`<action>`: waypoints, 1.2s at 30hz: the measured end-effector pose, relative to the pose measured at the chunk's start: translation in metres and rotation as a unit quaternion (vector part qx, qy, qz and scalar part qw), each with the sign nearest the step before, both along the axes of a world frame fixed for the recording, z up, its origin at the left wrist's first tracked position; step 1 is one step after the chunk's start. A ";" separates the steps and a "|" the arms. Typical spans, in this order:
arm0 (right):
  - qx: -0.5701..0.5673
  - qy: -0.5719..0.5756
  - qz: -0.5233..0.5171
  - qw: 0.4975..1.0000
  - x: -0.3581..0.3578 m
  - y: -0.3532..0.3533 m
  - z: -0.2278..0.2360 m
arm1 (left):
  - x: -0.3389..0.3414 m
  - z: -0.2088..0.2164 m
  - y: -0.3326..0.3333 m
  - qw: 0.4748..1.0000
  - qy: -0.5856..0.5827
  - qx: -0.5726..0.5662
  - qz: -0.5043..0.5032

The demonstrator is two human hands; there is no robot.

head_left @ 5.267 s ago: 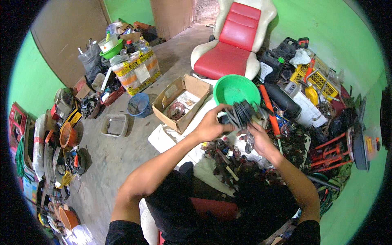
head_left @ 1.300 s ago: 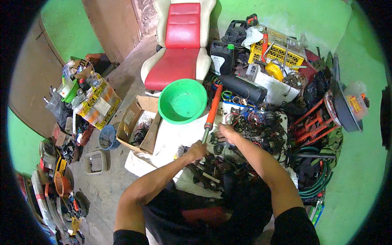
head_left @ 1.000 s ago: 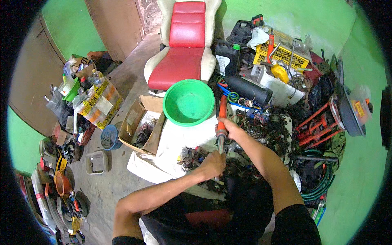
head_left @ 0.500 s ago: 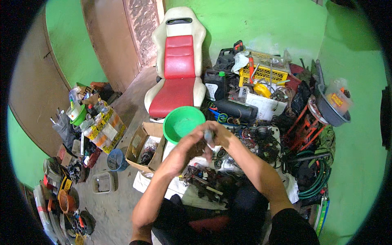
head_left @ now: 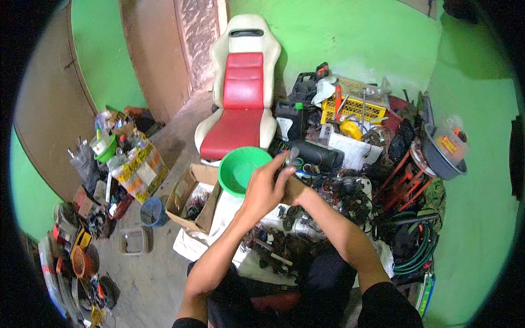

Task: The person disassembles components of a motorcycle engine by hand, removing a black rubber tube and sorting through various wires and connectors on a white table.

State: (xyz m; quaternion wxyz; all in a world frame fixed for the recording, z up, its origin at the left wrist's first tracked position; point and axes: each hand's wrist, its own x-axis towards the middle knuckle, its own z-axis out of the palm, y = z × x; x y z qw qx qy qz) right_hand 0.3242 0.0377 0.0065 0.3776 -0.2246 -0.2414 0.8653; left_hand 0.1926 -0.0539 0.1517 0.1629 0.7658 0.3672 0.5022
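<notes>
Both my hands are raised together in front of me, over a pile of dark metal parts [head_left: 306, 240] on a white sheet. My left hand [head_left: 262, 188] wraps around a small grey metal part [head_left: 291, 156] that sticks up above the fingers. My right hand [head_left: 292, 188] sits just behind and under it, mostly hidden by the left hand, and appears to grip the same part. A green plastic basin [head_left: 235, 169] lies right behind my left hand.
A red and cream seat [head_left: 240, 104] stands against the green wall. A cardboard box [head_left: 191, 197] with parts sits left of the basin. A yellow crate [head_left: 353, 109], black cylinder [head_left: 322, 156], red stand [head_left: 407, 175] and green hose [head_left: 415, 251] crowd the right. Bottles and clutter line the left floor.
My view has tilted up toward the wall. My hands left the orange-handled tool and the parts pile and came up together around a small metal part.
</notes>
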 end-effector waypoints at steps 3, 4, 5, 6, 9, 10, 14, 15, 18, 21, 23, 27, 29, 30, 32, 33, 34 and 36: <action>0.116 -0.250 0.001 0.961 0.016 0.014 -0.005 | 0.002 -0.004 0.025 1.000 -0.015 -0.002 0.022; 0.275 -0.423 -0.102 0.857 -0.005 -0.006 0.026 | -0.010 -0.009 0.033 0.998 -0.026 0.031 0.042; 0.311 -0.460 -0.151 0.818 0.009 0.002 0.016 | -0.003 -0.006 0.043 0.998 -0.038 0.044 0.035; 0.349 -0.487 -0.192 0.777 0.009 0.004 0.023 | -0.003 -0.003 0.049 0.997 -0.048 0.036 0.040; 0.503 -0.564 -0.248 0.606 -0.010 -0.014 0.046 | -0.014 -0.001 0.056 0.996 -0.063 0.014 0.064; 0.510 -0.565 -0.229 0.607 -0.016 -0.027 0.060 | -0.016 -0.004 0.058 0.996 -0.071 0.009 0.062; 0.573 -0.526 -0.289 0.558 -0.013 -0.016 0.033 | -0.030 -0.026 0.062 0.996 -0.086 -0.035 0.002; 0.594 -0.521 -0.291 0.539 -0.012 -0.014 0.030 | -0.035 -0.038 0.063 0.996 -0.079 -0.033 -0.013; 0.547 -0.550 -0.278 0.566 -0.027 -0.021 0.036 | -0.049 -0.059 0.059 0.996 -0.076 -0.024 -0.029; 0.562 -0.525 -0.314 0.558 -0.022 -0.013 0.043 | -0.053 -0.076 0.058 0.999 -0.019 -0.036 0.016; 0.517 -0.501 -0.343 0.603 -0.017 -0.007 0.032 | -0.047 -0.097 0.061 0.992 -0.032 -0.124 0.018; 0.390 -0.458 -0.342 0.722 -0.027 -0.019 0.026 | -0.037 -0.150 0.066 0.977 0.087 -0.194 0.031; 0.371 -0.463 -0.349 0.725 -0.013 -0.015 0.008 | -0.031 -0.169 0.059 0.965 0.144 -0.220 0.017; 0.350 -0.430 -0.385 0.738 -0.013 -0.013 0.007 | -0.026 -0.178 0.061 0.960 0.166 -0.227 0.012; 0.307 -0.355 -0.458 0.755 -0.011 -0.011 0.008 | -0.016 -0.187 0.068 0.943 0.219 -0.248 -0.023; 0.356 -0.357 -0.481 0.717 -0.002 -0.009 0.010 | -0.012 -0.182 0.064 0.941 0.223 -0.254 -0.029; 0.317 -0.327 -0.501 0.736 0.011 -0.007 0.009 | -0.011 -0.181 0.061 0.936 0.231 -0.262 -0.033; 0.233 -0.266 -0.535 0.768 0.047 -0.004 0.009 | 0.004 -0.187 0.067 0.949 0.230 -0.211 -0.055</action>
